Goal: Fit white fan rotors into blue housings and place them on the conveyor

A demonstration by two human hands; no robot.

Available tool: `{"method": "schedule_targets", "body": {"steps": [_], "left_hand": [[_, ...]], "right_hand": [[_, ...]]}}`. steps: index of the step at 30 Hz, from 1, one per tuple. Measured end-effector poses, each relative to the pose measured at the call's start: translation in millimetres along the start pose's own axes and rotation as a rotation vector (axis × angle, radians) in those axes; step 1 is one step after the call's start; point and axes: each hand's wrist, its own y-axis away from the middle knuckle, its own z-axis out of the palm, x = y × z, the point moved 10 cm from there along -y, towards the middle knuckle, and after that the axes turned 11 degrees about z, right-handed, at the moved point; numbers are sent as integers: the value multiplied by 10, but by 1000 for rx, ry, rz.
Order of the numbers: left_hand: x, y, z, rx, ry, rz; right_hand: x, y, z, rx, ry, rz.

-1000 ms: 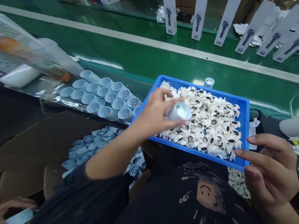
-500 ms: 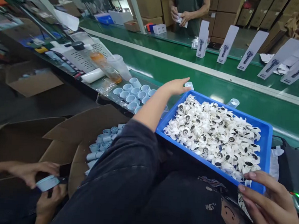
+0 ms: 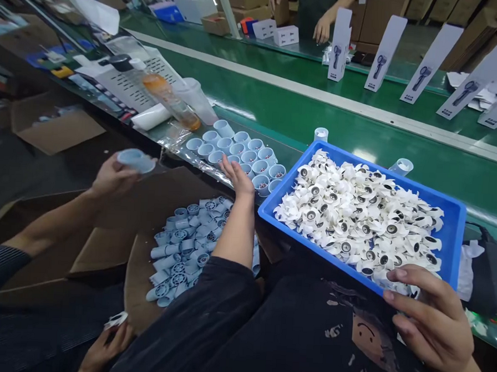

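Blue tray [image 3: 453,241], many fans [image 3: 355,214] left; beyond it, two filled cups [image 3: 321,135]; leftward, cup rows [image 3: 260,167]. Left hand [image 3: 239,180] spread, right hand [image 3: 433,318] half-curled, both empty.

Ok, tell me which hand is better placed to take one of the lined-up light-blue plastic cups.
The left hand, I'd judge: it is open, close by the cups. The right hand is farther off, at the near edge of the blue rectangular tray.

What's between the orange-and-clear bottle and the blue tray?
Mainly rows of light-blue cups sit between the bottle and tray, as the head view shows. The left hand overlaps their near side; contact is unclear.
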Motion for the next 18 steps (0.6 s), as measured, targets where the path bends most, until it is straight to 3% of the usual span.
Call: {"method": "schedule_targets", "body": {"steps": [7, 10, 13, 18], "left_hand": [[219, -250, 507, -103, 61, -9], [273, -296, 631, -106, 90, 20], [243, -191, 513, -47, 108, 74], [32, 133, -151, 96, 41, 209]], "right_hand": [[148, 227, -89, 57, 26, 138], [153, 244, -77, 40, 27, 150], [160, 283, -97, 37, 22, 165], [263, 380, -146, 61, 25, 243]]}}
